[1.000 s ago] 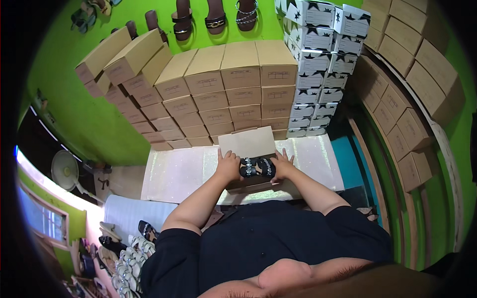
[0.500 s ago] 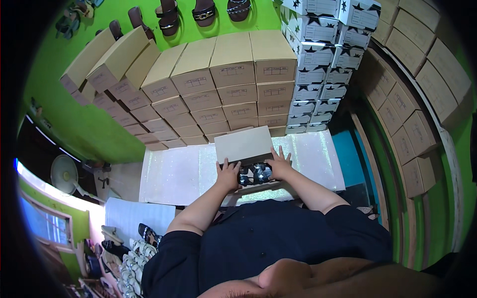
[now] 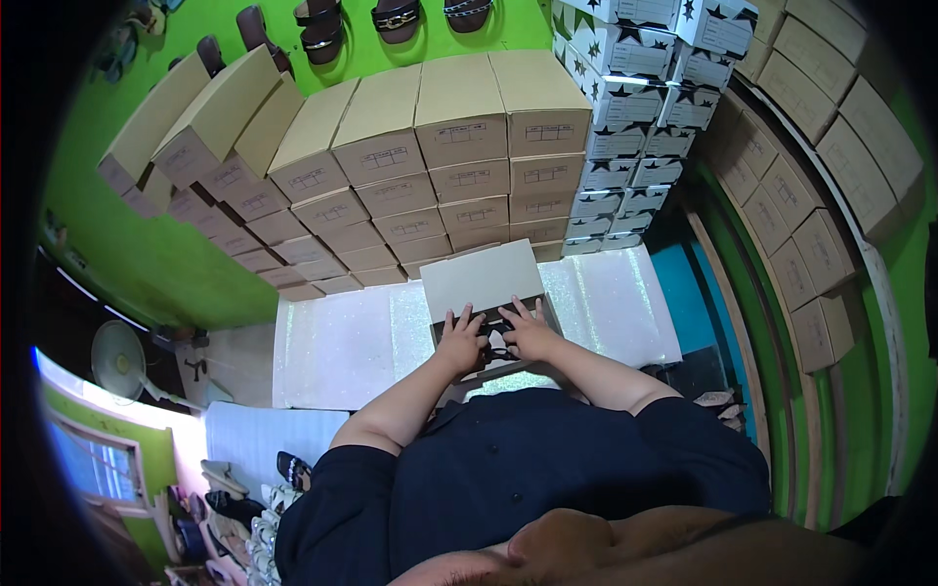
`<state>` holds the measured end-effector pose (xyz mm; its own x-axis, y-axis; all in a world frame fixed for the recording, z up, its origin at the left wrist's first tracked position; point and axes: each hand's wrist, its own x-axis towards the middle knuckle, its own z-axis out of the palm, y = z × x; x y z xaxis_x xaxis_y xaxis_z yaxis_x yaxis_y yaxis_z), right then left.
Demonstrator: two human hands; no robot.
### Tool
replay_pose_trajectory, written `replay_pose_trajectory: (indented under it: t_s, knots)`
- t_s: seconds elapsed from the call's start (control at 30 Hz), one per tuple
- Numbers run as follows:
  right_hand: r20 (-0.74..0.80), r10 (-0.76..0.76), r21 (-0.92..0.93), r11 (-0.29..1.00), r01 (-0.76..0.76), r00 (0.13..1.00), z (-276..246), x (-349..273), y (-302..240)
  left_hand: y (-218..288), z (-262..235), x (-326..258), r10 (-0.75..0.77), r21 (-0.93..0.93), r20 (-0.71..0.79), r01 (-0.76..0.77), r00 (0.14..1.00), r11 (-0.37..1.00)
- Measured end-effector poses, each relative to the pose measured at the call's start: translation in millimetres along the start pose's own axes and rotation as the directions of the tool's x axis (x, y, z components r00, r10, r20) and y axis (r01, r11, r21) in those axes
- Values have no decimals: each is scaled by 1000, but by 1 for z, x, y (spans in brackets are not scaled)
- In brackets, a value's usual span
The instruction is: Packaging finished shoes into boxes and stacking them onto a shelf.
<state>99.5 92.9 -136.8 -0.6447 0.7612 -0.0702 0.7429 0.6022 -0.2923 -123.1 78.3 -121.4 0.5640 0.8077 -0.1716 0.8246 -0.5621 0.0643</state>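
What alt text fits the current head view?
A person's left hand and right hand, fingers spread, reach into an open brown cardboard box with a raised pale lid, over partly hidden black strappy sandals. The box sits on a glittery white table; behind it stand stacked brown cardboard boxes and, to their right, white boxes with black stars.

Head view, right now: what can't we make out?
All in the head view:
Black sandals in the open box: mostly covered by the left hand and right hand.
Box floor: hidden by hands and sandals.
Wall sandals: upper ends cut by the top edge.
Pale sandals, lower left: partly behind the dark sleeve.
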Motion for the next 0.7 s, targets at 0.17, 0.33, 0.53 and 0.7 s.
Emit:
replay_pose_trajectory:
  t_s: [0.17, 0.33, 0.53, 0.7]
  knots:
    - [-197, 22, -1, 1000, -22, 980, 16, -9, 7, -18, 14, -6, 19, 33, -72, -17, 997, 999]
    - [-228, 40, -1, 999, -42, 973, 9, -16, 4, -22, 6, -17, 24, 19, -88, -22, 996, 1000]
    - [-189, 141, 40, 990, -136, 972, 5, -7, -4, -20, 8, -26, 20, 30, -79, -18, 997, 999]
    - [-123, 224, -49, 972, -231, 967, -11, 7, -31, -18, 10, -32, 21, -15, -120, -23, 993, 1000]
